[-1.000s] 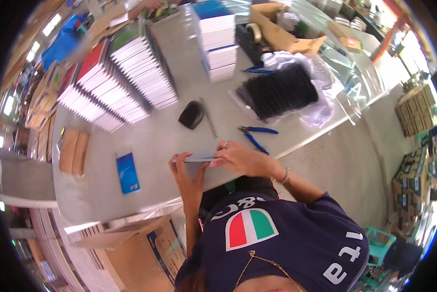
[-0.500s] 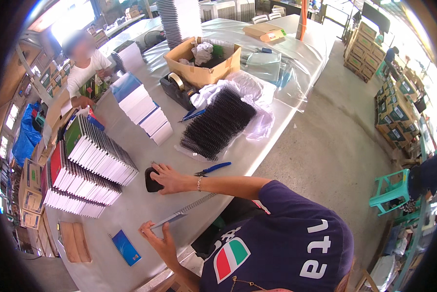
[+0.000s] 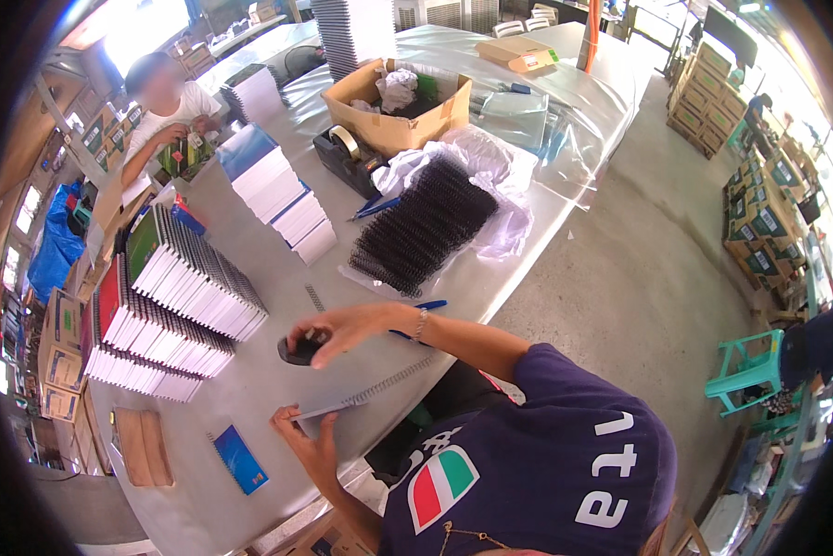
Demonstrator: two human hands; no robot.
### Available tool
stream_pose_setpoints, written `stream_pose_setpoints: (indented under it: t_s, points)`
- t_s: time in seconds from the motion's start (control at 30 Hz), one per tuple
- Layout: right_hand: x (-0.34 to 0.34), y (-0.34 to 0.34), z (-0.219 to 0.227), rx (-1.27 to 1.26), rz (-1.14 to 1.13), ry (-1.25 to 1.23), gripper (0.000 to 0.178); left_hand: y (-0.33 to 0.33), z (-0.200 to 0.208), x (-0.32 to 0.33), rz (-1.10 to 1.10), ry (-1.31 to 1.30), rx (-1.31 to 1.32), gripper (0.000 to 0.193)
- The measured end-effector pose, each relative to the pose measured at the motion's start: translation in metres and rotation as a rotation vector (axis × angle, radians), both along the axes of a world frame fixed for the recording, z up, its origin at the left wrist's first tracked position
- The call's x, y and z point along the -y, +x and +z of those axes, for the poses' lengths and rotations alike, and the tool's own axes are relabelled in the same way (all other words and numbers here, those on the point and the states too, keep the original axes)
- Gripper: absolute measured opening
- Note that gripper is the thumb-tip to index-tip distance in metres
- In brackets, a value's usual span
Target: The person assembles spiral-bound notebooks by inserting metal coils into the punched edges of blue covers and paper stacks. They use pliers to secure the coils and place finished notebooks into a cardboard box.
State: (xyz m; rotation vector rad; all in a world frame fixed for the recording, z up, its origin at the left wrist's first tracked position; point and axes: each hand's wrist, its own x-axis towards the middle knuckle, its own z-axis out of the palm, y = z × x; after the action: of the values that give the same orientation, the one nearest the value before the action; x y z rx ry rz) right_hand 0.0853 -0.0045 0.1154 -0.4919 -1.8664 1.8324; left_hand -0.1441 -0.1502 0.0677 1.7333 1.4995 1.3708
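Note:
My left hand (image 3: 310, 443) grips a thin spiral notebook (image 3: 322, 410) by its edge near the table's front. A grey coil (image 3: 393, 380) sticks out from the notebook toward my body. Farther away, my right hand (image 3: 347, 329) curls its fingers and thumb around a small black rounded object (image 3: 296, 352); the fingers partly hide it. A short piece of coil (image 3: 314, 296) lies just beyond that hand. Blue-handled pliers (image 3: 432, 305) rest partly behind my right wrist. A small blue spiral notebook (image 3: 240, 461) lies flat to the left of my left hand.
Stacks of spiral notebooks (image 3: 194, 287) stand at left, beside unbound page stacks (image 3: 277, 199). Black coils (image 3: 426, 227) lie on white wrapping, near a tape dispenser (image 3: 342, 157) and an open carton (image 3: 393, 125). A brown block (image 3: 143, 449) lies near-left. Another person (image 3: 161, 120) works across the table.
My right hand has risen from lying over the black object to a curled grip, and the object looks tilted. The short coil is now uncovered. My left hand keeps its hold on the notebook.

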Motion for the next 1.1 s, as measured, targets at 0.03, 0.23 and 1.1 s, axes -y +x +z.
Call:
stream_pose_setpoints:
  t_s: [0.03, 0.23, 1.1]
  points:
    - [0.007, 0.006, 0.000, -0.023, 0.091, -0.041, 0.057, -0.003, -0.001, 0.000, 0.007, 0.001, -0.045, 0.055]
    - [0.045, 0.042, -0.011, -0.125, 0.341, -0.171, 0.057, 0.009, 0.002, -0.003, -0.017, -0.046, 0.047, 0.062]
    - [0.083, 0.043, 0.013, 0.136, 0.020, -0.254, 0.058, 0.000, -0.011, -0.011, -0.108, -0.016, 0.031, 0.073]
